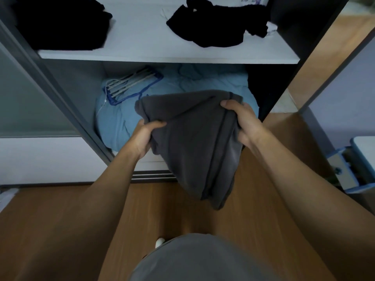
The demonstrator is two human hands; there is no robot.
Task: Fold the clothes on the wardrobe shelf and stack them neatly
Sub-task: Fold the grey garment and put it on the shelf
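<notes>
Grey garment (pixel 192 138) held in left grip (pixel 145 136) and right grip (pixel 241 122), black clothes (pixel 215 27) heaped beyond.

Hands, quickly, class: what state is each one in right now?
Left hand: closed, gripping the grey garment.
Right hand: closed, gripping the same garment's other edge.

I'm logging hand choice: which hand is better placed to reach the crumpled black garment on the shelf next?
Probably the right hand: the crumpled black garment lies right of centre on the shelf, roughly above it. The left hand sits further left, nearer the dark pile. Both grip the grey garment.
</notes>
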